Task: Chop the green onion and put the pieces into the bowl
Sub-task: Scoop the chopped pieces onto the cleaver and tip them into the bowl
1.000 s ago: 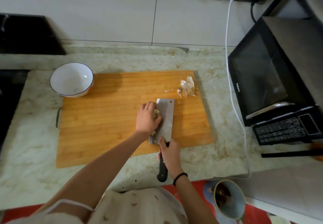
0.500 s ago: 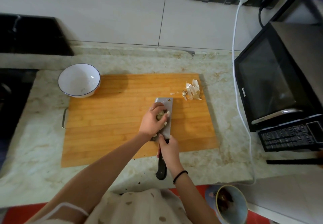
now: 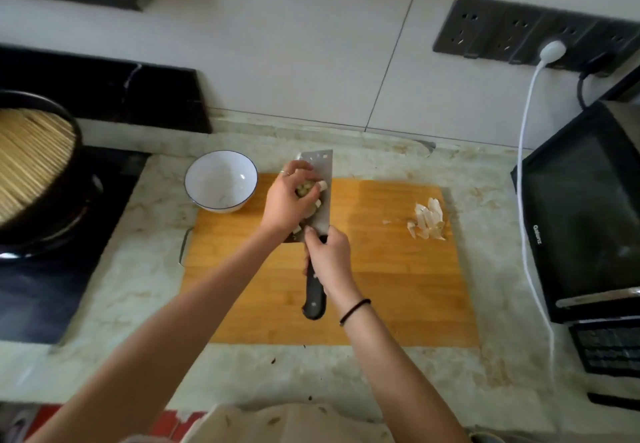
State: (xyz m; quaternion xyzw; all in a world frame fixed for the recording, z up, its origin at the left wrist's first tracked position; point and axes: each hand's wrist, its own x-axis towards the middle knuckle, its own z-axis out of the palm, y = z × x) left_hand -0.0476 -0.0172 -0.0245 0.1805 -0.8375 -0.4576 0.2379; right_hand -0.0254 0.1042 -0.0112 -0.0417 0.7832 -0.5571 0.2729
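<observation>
"Galanz" brand, on microwave (image 3: pixel 585 221) door

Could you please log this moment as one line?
left hand: holds chopped pieces against cleaver | right hand: grips cleaver handle | bowl: left of cleaver

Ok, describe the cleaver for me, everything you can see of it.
The cleaver has a broad rectangular blade, grey and metallic-looking, with small holes near its far end, and a black handle. The right hand grips the handle just behind the blade. The blade points away from the person, its flat turned upward, crossing the cutting board's far edge beside the bowl. The left hand holds chopped pieces against the flat.
</observation>
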